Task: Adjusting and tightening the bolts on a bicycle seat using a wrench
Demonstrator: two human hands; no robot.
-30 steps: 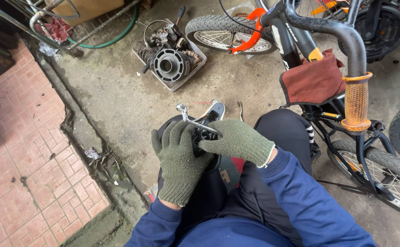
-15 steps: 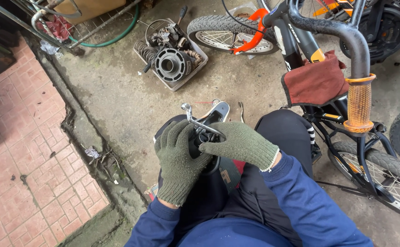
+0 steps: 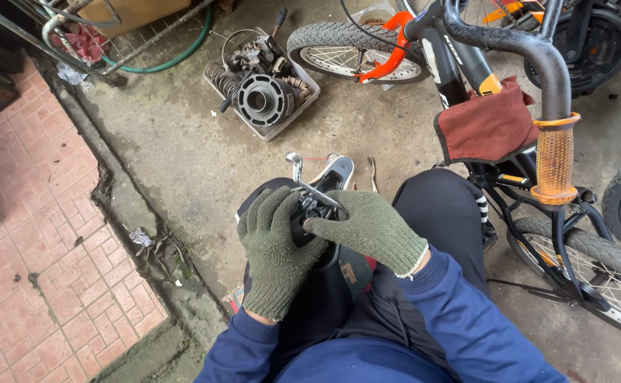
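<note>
A black bicycle (image 3: 516,128) with a thick curved handlebar stands on the concrete floor (image 3: 183,156) at the person's right, a dark red rag (image 3: 488,128) draped over its frame and an orange woven grip (image 3: 555,159) on the bar end; a second wheel with an orange fork (image 3: 388,46) lies farther off. Beyond the knees a shallow tray of greasy engine parts (image 3: 261,89) sits on the floor, with a green hose (image 3: 175,53) curving behind it. On the lap rests a dark mechanical part (image 3: 314,213), where it also lay a second ago. The left hand (image 3: 275,248), in a green knit glove, cups that part from the side, its fingers wrapped around it. The right hand (image 3: 367,227), gloved alike, has its fingers closed on the handle of a small metal ratchet wrench (image 3: 310,184), whose head points away toward a white shoe (image 3: 335,174). Compared with a second ago the wrench has swung only a little and both hands keep their grip, which suggests the turning of a fastener is under way with the part held steady.
</note>
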